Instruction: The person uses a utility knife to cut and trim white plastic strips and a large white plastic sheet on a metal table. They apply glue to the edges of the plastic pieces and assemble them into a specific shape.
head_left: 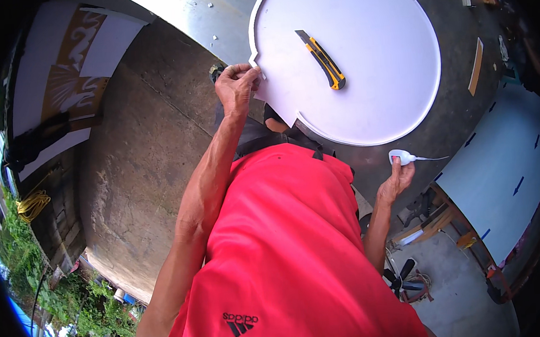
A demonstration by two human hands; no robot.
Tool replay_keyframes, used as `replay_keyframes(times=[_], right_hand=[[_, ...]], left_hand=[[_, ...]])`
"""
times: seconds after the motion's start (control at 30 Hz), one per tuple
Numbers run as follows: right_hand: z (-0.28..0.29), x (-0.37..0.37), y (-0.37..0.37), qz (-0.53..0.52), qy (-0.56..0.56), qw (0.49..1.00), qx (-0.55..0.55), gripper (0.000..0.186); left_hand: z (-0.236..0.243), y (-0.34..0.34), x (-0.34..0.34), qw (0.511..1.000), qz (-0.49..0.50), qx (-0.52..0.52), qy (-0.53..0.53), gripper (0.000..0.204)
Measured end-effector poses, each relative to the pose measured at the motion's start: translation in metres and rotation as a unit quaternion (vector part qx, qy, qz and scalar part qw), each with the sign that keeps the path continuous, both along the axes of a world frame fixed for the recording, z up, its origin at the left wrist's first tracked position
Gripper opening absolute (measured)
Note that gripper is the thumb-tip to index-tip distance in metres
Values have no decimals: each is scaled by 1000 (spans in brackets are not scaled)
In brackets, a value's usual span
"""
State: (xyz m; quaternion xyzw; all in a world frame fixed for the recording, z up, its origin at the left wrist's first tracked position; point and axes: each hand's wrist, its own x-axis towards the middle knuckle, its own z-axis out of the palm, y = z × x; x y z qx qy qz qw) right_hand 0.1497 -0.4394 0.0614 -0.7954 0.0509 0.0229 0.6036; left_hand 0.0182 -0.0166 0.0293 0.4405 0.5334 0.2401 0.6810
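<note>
A large round white panel (380, 57) lies on the dark table, with a raised white strip (252, 33) standing along most of its rim. My left hand (237, 89) pinches the strip at the panel's left edge, where it bends in a small notch. Below that hand, a straight-sided corner of the panel has no strip along it. Off the panel's lower right, my right hand (397, 180) grips a small white squeeze bottle (399, 154) whose long thin nozzle points right. On the panel rests a yellow and black utility knife (323, 61), its blade toward the upper left.
Small white scraps dot the grey table (208, 18). A narrow tan strip (476, 66) lies at the right. A pale blue sheet (498, 161) stands farther right. Patterned brown and white panels (75, 63) and a coiled yellow cord (33, 206) are at the left.
</note>
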Motion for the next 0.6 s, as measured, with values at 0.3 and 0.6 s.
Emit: replay_keyframes(times=[0.3,0.6], right_hand=[[-50,-11,-51,-104,-27,991,-79,44],[-54,-21,-52,-79,-50,991,-100,41]], left_hand=[[-6,3,2,1000,-7,0,22,25],[-1,10,3,1000,-18,-20,7,21]])
